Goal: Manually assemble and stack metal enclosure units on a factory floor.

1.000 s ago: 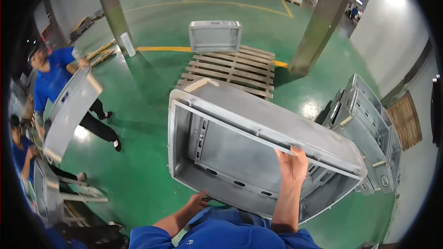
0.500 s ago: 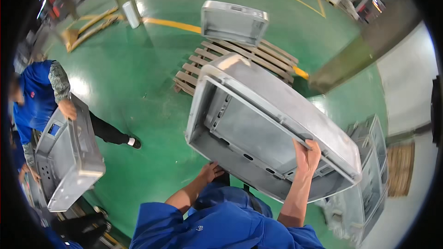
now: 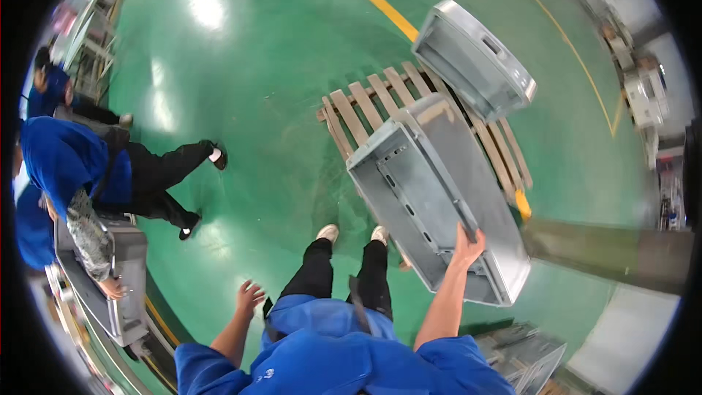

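Observation:
A large grey metal housing [image 3: 417, 205], open-faced and slotted along its inner wall, stands tilted over the wooden pallet [image 3: 351, 121], to the right of my legs. Its open side is turned toward me. My right hand [image 3: 468, 245] is closed on the rim of this housing, near its closer end. Away from it, my left hand [image 3: 249, 297] hangs free at my left side with fingers apart, holding nothing. A second grey metal housing [image 3: 475, 58] stands at the far right side of the pallet. Where the first housing meets the pallet is mostly hidden.
On the left, a co-worker [image 3: 69, 161] in blue holds another grey housing [image 3: 131, 278] by a long bench; another person [image 3: 51, 88] is behind. A green pillar [image 3: 607, 252] rises at right. More grey metal parts [image 3: 523, 355] lie at lower right. Yellow lines [image 3: 376, 0] mark the green floor.
The housing has gone from my two-handed hold down to the pallet. My left hand has let go and moved left. My view has turned left; the co-worker's housing is now by the bench.

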